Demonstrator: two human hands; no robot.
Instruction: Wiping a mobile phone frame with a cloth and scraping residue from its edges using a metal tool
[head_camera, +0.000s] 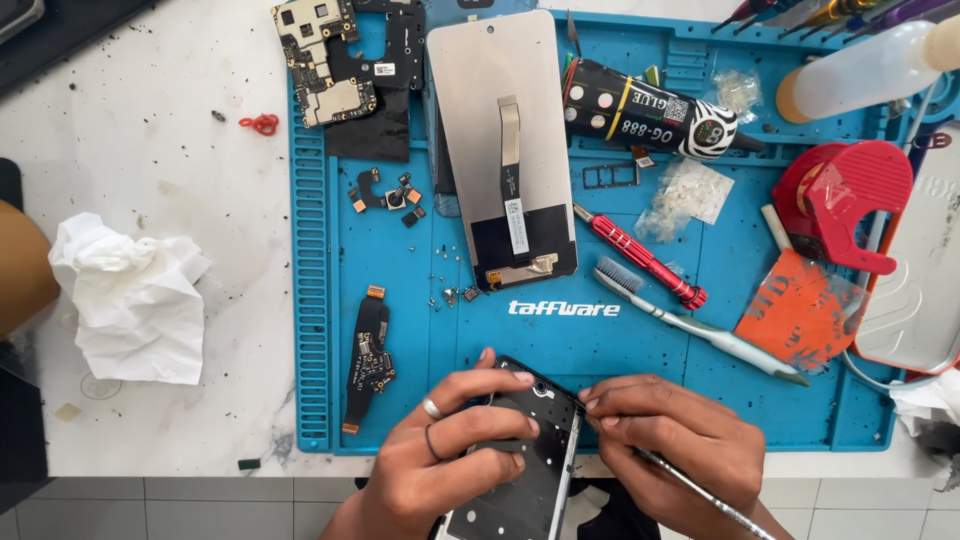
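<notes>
A black phone frame with its screen removed lies tilted at the near edge of the blue work mat. My left hand, with a ring on one finger, grips the frame from the left, fingers laid across it. My right hand pinches a thin metal tool and touches the frame's upper right edge with its fingertips. The tool's handle runs down to the right.
On the mat lie a detached screen panel, a circuit board, a flex-cable board, a red screwdriver, a toothbrush, a glue tube, small screws and a red tape dispenser. Crumpled tissue lies left.
</notes>
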